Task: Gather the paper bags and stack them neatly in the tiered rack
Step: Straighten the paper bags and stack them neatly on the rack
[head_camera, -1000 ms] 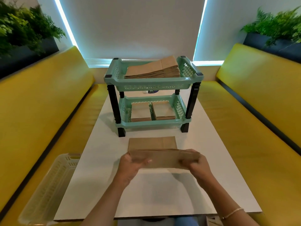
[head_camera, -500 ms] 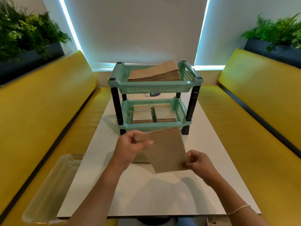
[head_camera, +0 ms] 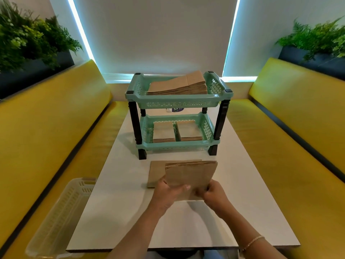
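Observation:
A small stack of brown paper bags (head_camera: pixel 192 174) stands upright on its edge over the white table (head_camera: pixel 242 202), gripped at its lower edge by my left hand (head_camera: pixel 168 191) and my right hand (head_camera: pixel 214 193). Another flat paper bag (head_camera: pixel 155 172) lies on the table just behind and left of it. The mint green tiered rack (head_camera: pixel 179 104) with black legs stands further back. Its top tier holds a slanted pile of bags (head_camera: pixel 179 86). Its lower tier holds two small piles side by side (head_camera: pixel 177 131).
A translucent white basket (head_camera: pixel 61 217) lies on the yellow bench seat at the left. Yellow benches run along both sides of the table. Planters with green plants sit above both backrests. A small blue-and-white item (head_camera: pixel 175 109) lies behind the rack.
The stack in my hands turned from lying lengthwise, through a tilted pose, to standing upright on its edge. My right hand moved closer to my left, both now at the lower edge.

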{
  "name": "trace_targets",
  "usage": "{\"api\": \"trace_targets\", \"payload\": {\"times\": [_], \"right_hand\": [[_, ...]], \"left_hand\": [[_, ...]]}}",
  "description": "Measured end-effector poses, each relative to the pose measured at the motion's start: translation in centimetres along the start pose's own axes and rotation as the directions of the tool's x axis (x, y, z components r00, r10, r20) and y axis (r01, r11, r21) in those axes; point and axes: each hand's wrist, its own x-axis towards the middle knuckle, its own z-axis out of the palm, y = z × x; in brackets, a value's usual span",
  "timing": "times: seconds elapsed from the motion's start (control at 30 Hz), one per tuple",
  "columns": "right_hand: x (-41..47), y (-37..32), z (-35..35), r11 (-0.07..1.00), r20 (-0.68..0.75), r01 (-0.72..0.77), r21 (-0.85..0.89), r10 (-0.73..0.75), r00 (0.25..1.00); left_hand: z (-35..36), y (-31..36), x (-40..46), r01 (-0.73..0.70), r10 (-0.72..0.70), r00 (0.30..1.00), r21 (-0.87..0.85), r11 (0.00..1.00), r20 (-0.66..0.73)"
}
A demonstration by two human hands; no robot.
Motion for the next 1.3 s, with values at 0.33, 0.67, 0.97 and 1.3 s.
{"api": "trace_targets", "payload": {"times": [0.33, 0.67, 0.97, 1.3], "right_hand": [[-0.1, 0.1, -0.5, 0.999, 0.076, -0.044, 0.033, 0.041, 0.996], [0.8, -7.1, -2.2, 0.681, 0.067, -0.050, 0.731, 0.001, 0.998], [6.0, -20.7, -9.7, 0.855, -0.222, 0.357, 0.377, -0.290, 0.931], [17.8, -31.5, -12.4, 0.933, -0.371, 0.274, -0.235, -0.346, 0.862]], "left_hand": [[-0.3, -0.4, 0.2, 0.032, -0.032, 0.999, -0.016, 0.999, 0.032], [2.5, 6.4, 2.3, 0.000, -0.068, 0.988, -0.438, 0.899, -0.140], [-1.1, 21.3, 8.0, -0.321, 0.201, 0.937, -0.484, 0.814, -0.285], [-4.6, 28.6, 19.5, -0.144, 0.430, 0.823, 0.596, 0.790, -0.370]]}}
